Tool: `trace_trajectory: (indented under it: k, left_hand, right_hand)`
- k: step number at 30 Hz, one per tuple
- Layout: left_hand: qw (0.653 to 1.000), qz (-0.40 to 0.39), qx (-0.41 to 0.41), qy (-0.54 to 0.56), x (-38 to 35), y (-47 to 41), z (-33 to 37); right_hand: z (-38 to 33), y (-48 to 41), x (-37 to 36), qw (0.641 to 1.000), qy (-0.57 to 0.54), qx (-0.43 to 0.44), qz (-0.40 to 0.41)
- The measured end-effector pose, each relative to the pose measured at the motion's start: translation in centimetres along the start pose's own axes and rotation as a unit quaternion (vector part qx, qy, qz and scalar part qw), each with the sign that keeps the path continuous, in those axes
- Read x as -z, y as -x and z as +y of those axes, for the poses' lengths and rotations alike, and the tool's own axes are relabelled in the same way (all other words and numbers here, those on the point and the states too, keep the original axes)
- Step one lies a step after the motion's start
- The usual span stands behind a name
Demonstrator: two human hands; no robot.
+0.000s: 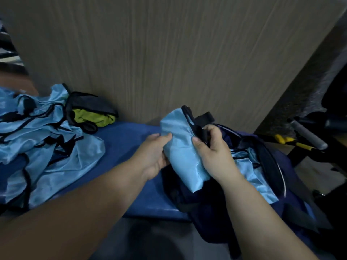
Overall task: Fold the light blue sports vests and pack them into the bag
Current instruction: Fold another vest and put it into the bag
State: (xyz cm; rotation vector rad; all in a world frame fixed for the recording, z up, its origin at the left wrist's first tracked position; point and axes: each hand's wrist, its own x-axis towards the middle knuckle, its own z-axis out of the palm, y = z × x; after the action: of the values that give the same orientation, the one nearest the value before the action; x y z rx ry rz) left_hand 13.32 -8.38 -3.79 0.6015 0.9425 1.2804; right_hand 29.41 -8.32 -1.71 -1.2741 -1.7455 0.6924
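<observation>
Two forearms are seen lowest in the head view, reaching forward to a folded vest [180, 147], which is held tilted over the open mouth of the dark blue bag [206, 212]. The vest's left edge is pinched by the left hand [154, 156], thumb on top and fingers curled underneath. Its black-trimmed right edge is gripped by the right hand [212, 152], with the thumb pressed flat on the cloth and the fingers wrapped round behind. More light blue cloth [251, 171] is seen already inside the bag, just beside the right wrist.

The bag is set at the right end of a blue surface [129, 145], and its lower part reaches past the front edge. A loose pile of vests [47, 143] is spread over the left end, with a green vest [92, 118] at its far side. Between pile and bag a strip of the surface is left showing. The far side is closed off by a wooden panel [169, 53] standing just behind. A yellow-handled tool [293, 142] lies to the right of the bag.
</observation>
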Motion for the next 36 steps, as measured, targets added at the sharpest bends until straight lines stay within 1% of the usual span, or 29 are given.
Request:
trace_trajectory:
  k: [2,4,6,8,9,10,12,14,15,16,17,18,19,20,21,22,23,24,26,29,32,34,36]
  left_hand:
    - [0.999,0.001,-0.032,-0.016,-1.9,-1.1,-0.4]
    - [0.998,0.005,-0.043,-0.049,-3.9,-1.8,-1.1]
    - [0.995,-0.002,-0.046,-0.091,-5.9,-2.3,-2.4]
    - [0.984,-0.019,-0.064,-0.166,-7.3,-2.8,-4.1]
    - [0.97,-0.026,-0.08,-0.229,-7.7,-3.1,-4.9]
    - [0.948,-0.033,-0.099,-0.301,-7.9,-3.4,-5.8]
    - [0.886,-0.054,-0.127,-0.443,-8.0,-4.0,-7.1]
    - [0.81,-0.052,-0.156,-0.562,-7.8,-4.0,-8.2]
    - [0.778,-0.039,-0.179,-0.601,-7.7,-3.8,-8.6]
    - [0.75,-0.016,-0.21,-0.627,-7.6,-3.6,-8.8]
    - [0.732,0.014,-0.236,-0.64,-7.4,-3.5,-8.9]
    - [0.724,0.042,-0.257,-0.639,-7.1,-3.5,-8.8]
    - [0.73,0.067,-0.265,-0.627,-6.9,-3.7,-8.7]
    - [0.743,0.083,-0.26,-0.611,-6.7,-4.0,-8.5]
    - [0.759,0.091,-0.245,-0.597,-6.5,-4.4,-8.3]
    - [0.772,0.093,-0.225,-0.587,-6.3,-4.9,-8.2]
    - [0.782,0.089,-0.202,-0.583,-6.2,-5.3,-8.2]
    - [0.79,0.079,-0.181,-0.581,-6.1,-5.7,-8.1]
    - [0.804,0.06,-0.149,-0.573,-5.8,-6.3,-8.1]
    - [0.795,0.058,-0.139,-0.587,-5.7,-6.8,-7.6]
    - [0.79,0.052,-0.13,-0.597,-5.8,-7.0,-6.8]
    - [0.805,0.058,-0.133,-0.575,-6.1,-7.2,-6.4]
    - [0.823,0.078,-0.143,-0.544,-6.5,-7.3,-6.1]
  right_hand:
    - [0.1,0.2,2.0,0.999,0.038,0.001,0.019]
    - [0.7,0.3,4.1,0.995,0.094,0.003,0.04]
    - [1.2,0.4,6.1,0.986,0.155,-0.017,0.058]
    - [2.0,0.5,7.7,0.974,0.21,-0.057,0.069]
    - [2.4,0.6,8.3,0.967,0.234,-0.075,0.068]
    - [2.9,0.7,8.8,0.96,0.259,-0.09,0.062]
    - [3.7,1.1,9.1,0.936,0.328,-0.123,0.025]
    - [4.2,1.4,8.9,0.893,0.418,-0.163,-0.019]
    - [4.3,1.6,8.8,0.874,0.456,-0.164,-0.024]
    - [4.3,1.7,8.7,0.862,0.486,-0.141,-0.019]
    - [4.4,1.8,8.6,0.859,0.504,-0.093,-0.01]
    - [4.6,1.8,8.7,0.86,0.508,-0.035,-0.015]
    - [4.9,1.6,8.7,0.867,0.496,0.027,-0.033]
    - [5.2,1.4,8.7,0.874,0.476,0.078,-0.066]
    - [5.3,1.2,8.5,0.874,0.461,0.098,-0.115]
    - [5.4,1.2,8.3,0.868,0.458,0.092,-0.166]
    - [5.4,1.3,8.1,0.86,0.461,0.061,-0.211]
    - [5.8,1.3,8.0,0.854,0.467,0.036,-0.227]
    - [6.3,1.3,7.9,0.849,0.475,-0.022,-0.231]
    - [6.3,1.5,7.9,0.837,0.483,-0.101,-0.238]
    - [5.9,1.6,8.0,0.818,0.505,-0.142,-0.236]
    - [5.7,1.5,8.0,0.806,0.521,-0.158,-0.233]
    - [5.9,1.4,7.9,0.803,0.524,-0.17,-0.228]
